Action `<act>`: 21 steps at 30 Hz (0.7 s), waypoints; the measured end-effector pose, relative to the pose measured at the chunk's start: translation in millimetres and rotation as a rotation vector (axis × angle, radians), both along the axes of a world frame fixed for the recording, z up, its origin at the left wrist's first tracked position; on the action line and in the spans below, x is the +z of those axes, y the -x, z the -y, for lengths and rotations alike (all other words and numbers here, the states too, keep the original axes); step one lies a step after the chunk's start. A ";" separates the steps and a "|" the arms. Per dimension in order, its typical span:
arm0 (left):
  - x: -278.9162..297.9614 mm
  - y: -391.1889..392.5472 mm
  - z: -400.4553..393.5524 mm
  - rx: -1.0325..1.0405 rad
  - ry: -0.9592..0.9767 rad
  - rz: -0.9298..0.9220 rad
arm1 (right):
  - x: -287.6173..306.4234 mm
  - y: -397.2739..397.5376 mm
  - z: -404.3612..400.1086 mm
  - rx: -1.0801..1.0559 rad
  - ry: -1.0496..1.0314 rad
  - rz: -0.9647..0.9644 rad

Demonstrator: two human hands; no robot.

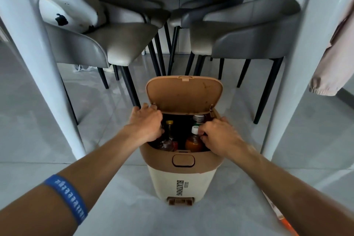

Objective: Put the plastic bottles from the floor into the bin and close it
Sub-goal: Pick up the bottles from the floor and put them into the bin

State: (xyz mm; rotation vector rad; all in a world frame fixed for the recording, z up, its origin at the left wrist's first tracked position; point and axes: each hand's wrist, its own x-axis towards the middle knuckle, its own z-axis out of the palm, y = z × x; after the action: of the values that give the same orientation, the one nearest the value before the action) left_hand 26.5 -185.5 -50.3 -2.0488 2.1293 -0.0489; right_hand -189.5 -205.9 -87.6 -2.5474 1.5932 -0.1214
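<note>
A cream bin with a tan top stands on the floor in front of me, its lid tipped up and back. Several plastic bottles stand inside: a dark one with a yellow cap, an orange one with a white cap, and a white-capped one behind. My left hand reaches over the bin's left rim, fingers curled down into the opening; what it grips is hidden. My right hand curls over the right rim, fingertips beside the orange bottle's neck.
A white table with thick legs spans overhead. Grey chairs with black legs stand just behind the bin. A pink garment hangs at the right. The floor is pale grey tile.
</note>
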 end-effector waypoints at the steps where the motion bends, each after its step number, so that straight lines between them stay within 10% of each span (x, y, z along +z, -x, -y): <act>1: -0.5 1.6 -0.8 -0.017 0.024 -0.001 | 0.7 1.4 -0.1 0.006 0.000 0.028; 9: 4.8 72.0 -6.5 -0.315 0.117 -0.415 | 3.9 61.1 -28.1 0.002 0.166 0.417; 15: -24.7 204.5 -19.8 -0.592 0.080 -0.493 | -42.8 162.6 -57.3 -0.394 0.154 0.611; 21: -111.5 307.8 -31.7 -0.640 -0.176 -0.363 | -123.6 258.1 -81.8 -0.791 -0.120 0.372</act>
State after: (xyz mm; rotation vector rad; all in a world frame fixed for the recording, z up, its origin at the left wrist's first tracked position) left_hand -281.3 -153.7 -161.8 -1.2845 2.8036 0.4347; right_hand -447.7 -124.2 -211.2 -1.5480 2.2260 -0.5170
